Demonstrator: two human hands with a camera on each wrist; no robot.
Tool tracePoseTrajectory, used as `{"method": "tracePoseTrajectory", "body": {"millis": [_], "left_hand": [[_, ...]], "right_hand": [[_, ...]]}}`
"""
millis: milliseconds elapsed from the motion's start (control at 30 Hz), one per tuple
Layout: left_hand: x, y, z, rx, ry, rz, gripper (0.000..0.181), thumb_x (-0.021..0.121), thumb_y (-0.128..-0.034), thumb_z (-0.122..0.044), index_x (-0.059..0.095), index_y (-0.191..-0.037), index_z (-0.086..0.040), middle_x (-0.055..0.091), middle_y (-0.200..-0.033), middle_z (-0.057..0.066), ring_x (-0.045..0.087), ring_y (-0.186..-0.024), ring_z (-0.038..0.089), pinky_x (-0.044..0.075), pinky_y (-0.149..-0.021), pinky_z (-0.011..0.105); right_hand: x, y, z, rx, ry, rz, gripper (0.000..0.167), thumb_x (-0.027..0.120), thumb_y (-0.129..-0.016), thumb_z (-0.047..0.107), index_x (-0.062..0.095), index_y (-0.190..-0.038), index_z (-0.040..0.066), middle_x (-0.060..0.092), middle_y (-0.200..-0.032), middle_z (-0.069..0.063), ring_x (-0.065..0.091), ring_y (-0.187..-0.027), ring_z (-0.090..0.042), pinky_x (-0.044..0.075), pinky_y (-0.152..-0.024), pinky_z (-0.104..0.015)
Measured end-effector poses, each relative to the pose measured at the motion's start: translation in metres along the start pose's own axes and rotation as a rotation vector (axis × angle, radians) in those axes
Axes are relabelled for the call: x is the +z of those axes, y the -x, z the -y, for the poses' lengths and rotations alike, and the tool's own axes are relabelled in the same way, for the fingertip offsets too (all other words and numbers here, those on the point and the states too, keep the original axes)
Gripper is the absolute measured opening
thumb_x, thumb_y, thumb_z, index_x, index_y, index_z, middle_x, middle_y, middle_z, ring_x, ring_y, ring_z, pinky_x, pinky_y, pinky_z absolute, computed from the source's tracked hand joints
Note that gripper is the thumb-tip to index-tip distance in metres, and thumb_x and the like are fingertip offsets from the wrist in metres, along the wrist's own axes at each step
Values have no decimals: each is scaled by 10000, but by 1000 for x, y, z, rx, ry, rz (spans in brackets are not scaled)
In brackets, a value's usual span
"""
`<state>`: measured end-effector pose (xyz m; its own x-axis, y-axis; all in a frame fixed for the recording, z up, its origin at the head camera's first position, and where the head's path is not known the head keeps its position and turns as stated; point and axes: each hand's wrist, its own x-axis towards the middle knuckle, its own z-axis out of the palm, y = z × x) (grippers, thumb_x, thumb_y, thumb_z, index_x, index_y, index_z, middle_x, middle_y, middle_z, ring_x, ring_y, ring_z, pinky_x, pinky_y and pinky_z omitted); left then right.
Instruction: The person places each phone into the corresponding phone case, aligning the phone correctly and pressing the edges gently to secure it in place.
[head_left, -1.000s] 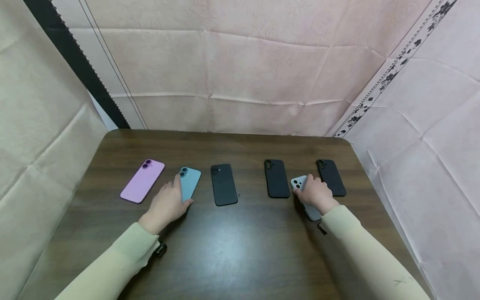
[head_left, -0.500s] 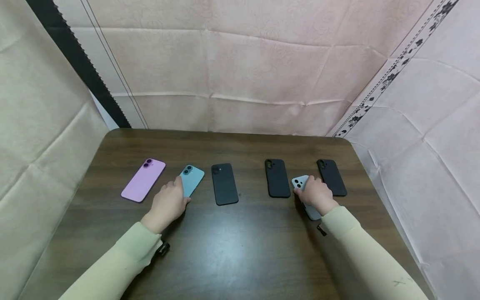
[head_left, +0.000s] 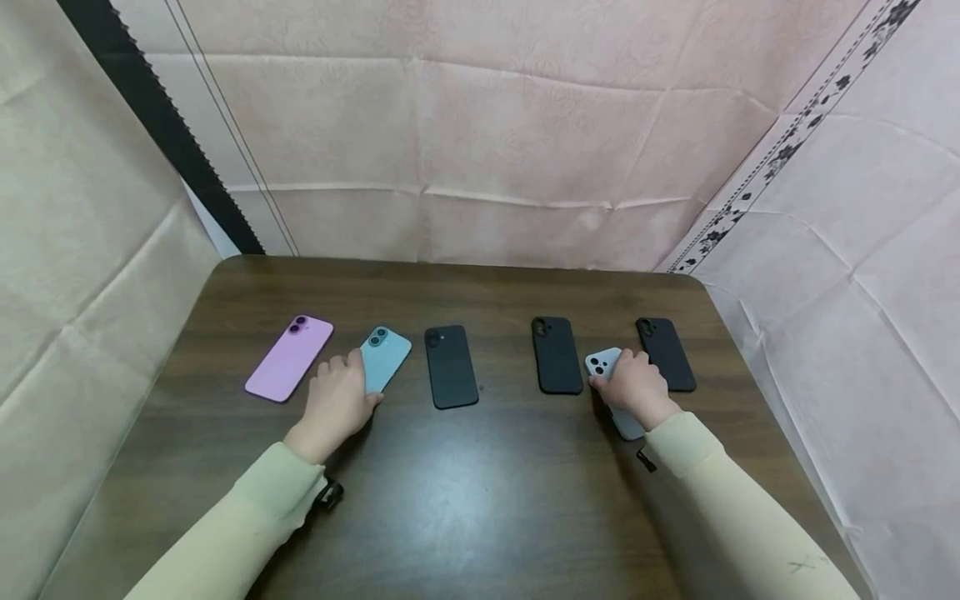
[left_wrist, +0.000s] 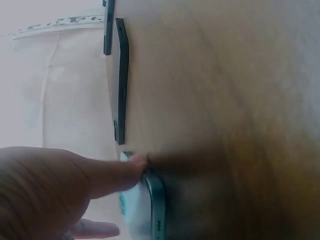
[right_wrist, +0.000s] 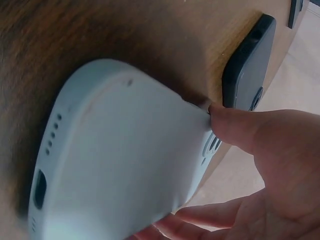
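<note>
My left hand [head_left: 339, 407] grips a light blue phone [head_left: 385, 357] by its sides, thumb on the right edge; the left wrist view shows the thumb [left_wrist: 115, 175] against the edge of the phone [left_wrist: 158, 205]. My right hand [head_left: 636, 388] holds a pale blue-white phone [head_left: 627, 423], which lies between two black ones. In the right wrist view the thumb [right_wrist: 235, 125] presses one side of the pale phone [right_wrist: 125, 150] and fingers lie along the other. The pale phone's camera end is partly covered by the hand.
A purple phone [head_left: 288, 360] lies at the left of the wooden table [head_left: 450, 550]. A dark phone [head_left: 451, 367] lies near the middle, black phones [head_left: 557, 356] [head_left: 666, 354] flank the pale one. Cloth [head_left: 525, 150] hangs behind the table.
The light blue phone has shifted slightly right and away and turned to a greater slant, with my left hand on it. My right hand keeps its hold in place.
</note>
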<state>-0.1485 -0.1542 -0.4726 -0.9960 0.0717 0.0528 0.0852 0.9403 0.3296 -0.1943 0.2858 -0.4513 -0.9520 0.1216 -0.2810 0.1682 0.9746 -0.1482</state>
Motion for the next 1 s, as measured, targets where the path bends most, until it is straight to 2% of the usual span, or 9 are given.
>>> {"method": "tracePoseTrajectory", "body": {"millis": [100, 200, 467, 600, 700, 800, 1000], "left_hand": [[-3, -4, 2, -23, 20, 0, 847, 859, -727, -321, 423, -1267, 165, 496, -1118, 396, 473, -1014, 519, 422, -819, 626], [-3, -9, 5, -42, 41, 25, 914, 876, -696, -350, 415, -1282, 179, 453, -1149, 402, 437, -1049, 516, 406, -869, 612], [-5, -17, 9, -115, 166, 132, 922, 871, -713, -326, 373, -1335, 139, 372, -1222, 340, 478, -1030, 446, 425, -921, 614], [-10, -20, 13, -139, 213, 179, 775, 785, -818, -340, 409, -1332, 101, 473, -1227, 300, 513, -1049, 404, 438, -920, 588], [-15, -22, 17, -139, 273, 191, 579, 695, -902, -318, 485, -1272, 75, 563, -1181, 255, 552, -1009, 354, 467, -881, 537], [-18, -22, 23, -133, 343, 204, 449, 639, -945, -299, 532, -1203, 52, 591, -1134, 232, 560, -978, 330, 482, -840, 504], [-20, -22, 35, -159, 477, 275, 436, 609, -962, -334, 512, -1178, 32, 541, -1215, 273, 533, -1090, 377, 476, -873, 528]], "right_hand": [[-2, 0, 1, 11, -18, 0, 803, 633, -892, 472, 346, -1291, -164, 383, -1062, -320, 523, -805, -404, 482, -590, -465], [-4, 0, 0, 12, -33, -4, 838, 654, -878, 478, 329, -1308, -164, 356, -1077, -320, 522, -797, -394, 481, -576, -457], [-11, 0, -7, -20, -78, -18, 922, 717, -821, 514, 309, -1344, -126, 378, -1095, -322, 514, -805, -386, 456, -602, -460], [-15, -4, -12, -34, -99, -2, 921, 732, -817, 496, 318, -1358, -124, 447, -1126, -353, 537, -872, -405, 467, -669, -489], [-18, -8, -16, -30, -120, 24, 901, 724, -837, 461, 309, -1381, -125, 495, -1175, -366, 559, -940, -408, 481, -732, -507], [-20, -12, -20, -22, -130, 51, 851, 690, -877, 428, 306, -1397, -125, 487, -1239, -372, 553, -1010, -416, 480, -788, -520], [-22, -19, -30, -44, -181, 79, 687, 585, -964, 378, 371, -1377, -127, 444, -1325, -355, 512, -1124, -429, 464, -859, -533]]}}
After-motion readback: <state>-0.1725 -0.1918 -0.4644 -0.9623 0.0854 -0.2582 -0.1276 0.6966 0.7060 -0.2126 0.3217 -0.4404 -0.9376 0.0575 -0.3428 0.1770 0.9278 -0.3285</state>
